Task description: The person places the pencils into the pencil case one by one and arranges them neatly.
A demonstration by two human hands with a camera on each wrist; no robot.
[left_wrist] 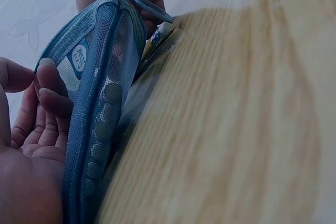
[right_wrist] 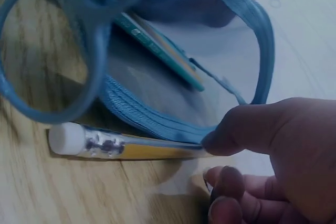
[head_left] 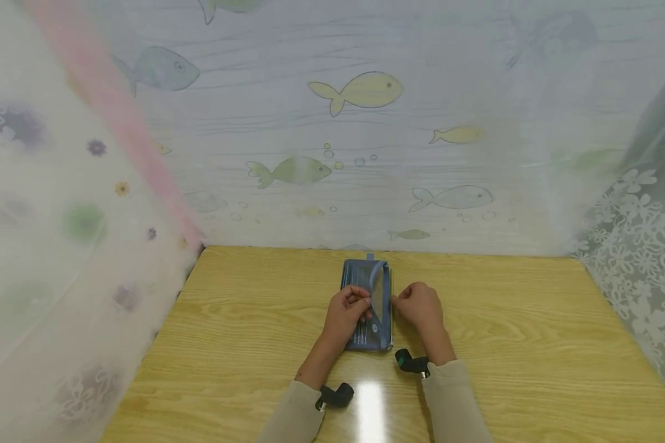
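A blue zip pencil case (head_left: 357, 274) with mesh and clear sides lies on the table, its zipped mouth gaping. My left hand (head_left: 346, 311) pinches the left rim of that mouth between thumb and fingers. At the opposite rim is my right hand (head_left: 423, 306). Its thumb (right_wrist: 236, 127) presses on the zipper edge, the other fingers curled below it. A yellow pencil (right_wrist: 152, 151) with a white eraser runs along the outside of this rim to the right fingertips. Light blue scissors handles (right_wrist: 97, 51) stick out close by. Inside the case shows a teal-edged slim item (right_wrist: 163, 51).
The wood-grain table (head_left: 244, 320) reaches back to a pale curtain (head_left: 288, 135) printed with fish. Another curtain (head_left: 50, 246) with flowers hangs along the left edge, and a lacy one (head_left: 654, 246) along the right. Both wrists carry small black cameras (head_left: 338, 395).
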